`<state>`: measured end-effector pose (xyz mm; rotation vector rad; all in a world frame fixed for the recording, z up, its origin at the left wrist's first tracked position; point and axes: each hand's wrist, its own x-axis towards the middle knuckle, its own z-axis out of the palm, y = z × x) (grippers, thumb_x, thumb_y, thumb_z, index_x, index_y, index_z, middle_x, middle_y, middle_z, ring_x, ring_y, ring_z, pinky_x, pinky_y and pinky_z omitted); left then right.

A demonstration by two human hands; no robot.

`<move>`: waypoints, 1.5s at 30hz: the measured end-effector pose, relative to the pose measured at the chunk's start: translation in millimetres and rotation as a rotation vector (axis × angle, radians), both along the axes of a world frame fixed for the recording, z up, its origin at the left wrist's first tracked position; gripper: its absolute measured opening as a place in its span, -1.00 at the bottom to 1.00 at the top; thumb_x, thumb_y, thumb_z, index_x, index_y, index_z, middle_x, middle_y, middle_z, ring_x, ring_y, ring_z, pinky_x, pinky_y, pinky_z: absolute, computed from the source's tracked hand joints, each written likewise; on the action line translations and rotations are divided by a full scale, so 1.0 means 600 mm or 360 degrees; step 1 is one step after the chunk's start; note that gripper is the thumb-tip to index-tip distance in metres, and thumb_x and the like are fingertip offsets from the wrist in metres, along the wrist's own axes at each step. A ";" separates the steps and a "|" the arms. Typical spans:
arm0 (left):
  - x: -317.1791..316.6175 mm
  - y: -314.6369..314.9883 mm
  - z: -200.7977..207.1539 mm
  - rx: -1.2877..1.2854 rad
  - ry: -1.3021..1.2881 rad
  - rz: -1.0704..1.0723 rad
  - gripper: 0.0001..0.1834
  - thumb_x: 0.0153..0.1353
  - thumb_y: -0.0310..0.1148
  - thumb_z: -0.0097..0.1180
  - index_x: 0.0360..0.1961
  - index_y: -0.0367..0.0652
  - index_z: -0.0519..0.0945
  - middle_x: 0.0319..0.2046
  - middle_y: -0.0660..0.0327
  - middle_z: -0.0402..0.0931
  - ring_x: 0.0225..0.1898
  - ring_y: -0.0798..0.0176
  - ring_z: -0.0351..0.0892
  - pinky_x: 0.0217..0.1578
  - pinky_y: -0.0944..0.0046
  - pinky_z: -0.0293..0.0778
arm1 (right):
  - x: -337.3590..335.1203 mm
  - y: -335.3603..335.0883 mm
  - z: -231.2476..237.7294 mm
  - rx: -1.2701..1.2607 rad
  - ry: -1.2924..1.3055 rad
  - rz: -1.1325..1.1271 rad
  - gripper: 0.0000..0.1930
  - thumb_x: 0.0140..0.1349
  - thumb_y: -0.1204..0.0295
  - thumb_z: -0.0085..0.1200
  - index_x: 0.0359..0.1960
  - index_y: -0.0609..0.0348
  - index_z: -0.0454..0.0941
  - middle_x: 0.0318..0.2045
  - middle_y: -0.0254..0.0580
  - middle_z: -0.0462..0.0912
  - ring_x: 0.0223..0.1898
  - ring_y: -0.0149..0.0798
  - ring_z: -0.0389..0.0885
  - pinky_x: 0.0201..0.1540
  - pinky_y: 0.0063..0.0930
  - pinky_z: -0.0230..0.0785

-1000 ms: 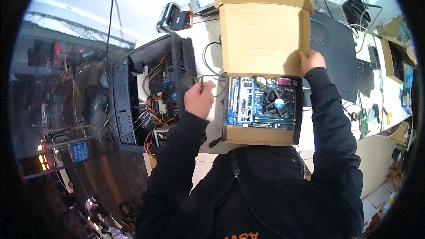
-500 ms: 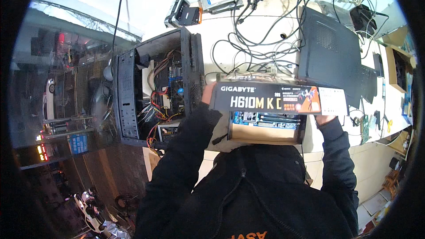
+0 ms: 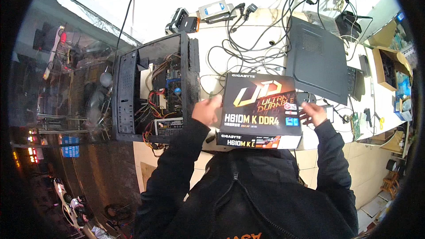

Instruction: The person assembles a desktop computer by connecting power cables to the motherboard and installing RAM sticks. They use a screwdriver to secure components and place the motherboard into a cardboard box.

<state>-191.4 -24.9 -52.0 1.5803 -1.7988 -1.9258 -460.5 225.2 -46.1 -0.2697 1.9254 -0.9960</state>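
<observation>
A black motherboard box (image 3: 259,99) with orange and white artwork rests at the table's front edge, its lid folded down over the top. My left hand (image 3: 206,110) is beside the box's left edge, fingers loosely bent and holding nothing that I can see. Off the right edge, my right hand (image 3: 314,113) has its fingers apart and grips nothing. The lid hides the box's contents. Left of the box stands an open black computer case (image 3: 155,88), with coloured cables and a blue circuit board inside.
A black side panel (image 3: 316,62) lies to the right, partly over a keyboard (image 3: 355,82). Tangled black cables (image 3: 248,48) spread behind the box. Drives (image 3: 214,11) sit at the back. Yellow-handled scissors (image 3: 381,123) and a green circuit board (image 3: 355,121) are at the far right.
The raised lid has come down and now covers the blue motherboard seen inside the box before. Both hands have let go of the lid and moved to its sides.
</observation>
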 end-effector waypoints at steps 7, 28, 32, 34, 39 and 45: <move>0.031 0.109 -0.066 -0.0658 -0.0570 -0.0479 -0.58 0.08 -0.20 0.15 -0.24 -0.40 0.49 -0.40 -0.04 0.57 -0.38 0.10 0.58 -0.29 0.18 0.47 | 0.092 0.044 -0.074 0.0168 0.0014 0.0161 -0.50 0.15 0.16 0.07 -0.10 0.44 0.43 -0.40 -0.03 0.59 -0.44 -0.29 0.54 -0.41 -0.45 0.43; 0.070 0.168 -0.104 0.0287 -0.0212 -0.0182 -0.34 0.11 0.22 -0.04 -0.61 -0.29 0.45 -0.82 0.25 0.28 -0.81 0.32 0.27 -0.74 0.29 0.20 | 0.131 0.094 -0.120 -0.0018 0.0065 -0.0078 -0.24 0.15 -0.24 -0.24 -0.42 0.46 0.41 -0.74 -0.07 0.44 -0.78 -0.21 0.46 -0.78 -0.45 0.31; 0.086 0.192 -0.181 -0.0376 0.0119 -0.0029 -0.35 0.10 0.14 0.01 -0.34 -0.43 0.52 -0.53 -0.03 0.54 -0.49 0.02 0.55 -0.40 0.15 0.43 | 0.131 0.102 -0.113 -0.0087 -0.0029 -0.0004 -0.35 0.20 -0.11 -0.16 -0.33 0.46 0.42 -0.60 -0.07 0.50 -0.70 -0.24 0.50 -0.71 -0.47 0.36; 0.091 0.195 -0.201 -0.0380 0.0187 -0.0020 -0.43 0.14 0.05 0.01 -0.28 -0.39 0.50 -0.51 0.00 0.54 -0.47 0.07 0.55 -0.39 0.18 0.44 | 0.132 0.098 -0.109 -0.0099 -0.0062 0.0004 -0.41 0.19 -0.02 -0.10 -0.29 0.46 0.42 -0.56 -0.08 0.51 -0.66 -0.24 0.51 -0.68 -0.47 0.38; 0.082 0.177 -0.101 0.0369 0.0061 -0.0089 -0.65 0.22 -0.23 -0.01 -0.13 -0.30 0.44 -0.49 0.17 0.51 -0.45 0.33 0.51 -0.43 0.36 0.44 | 0.128 0.102 -0.104 -0.0073 -0.0176 -0.0065 -0.63 0.11 0.30 0.05 -0.22 0.44 0.42 -0.45 -0.09 0.54 -0.51 -0.25 0.54 -0.59 -0.49 0.41; 0.098 0.181 -0.144 0.0394 0.0509 0.0046 -0.80 0.24 -0.35 -0.03 -0.18 -0.25 0.42 -0.50 0.32 0.40 -0.65 0.45 0.30 -0.63 0.46 0.31 | 0.121 0.099 -0.101 -0.0040 -0.0200 0.0068 -0.62 -0.03 0.45 0.07 -0.16 0.42 0.43 -0.36 -0.08 0.55 -0.42 -0.22 0.55 -0.47 -0.44 0.47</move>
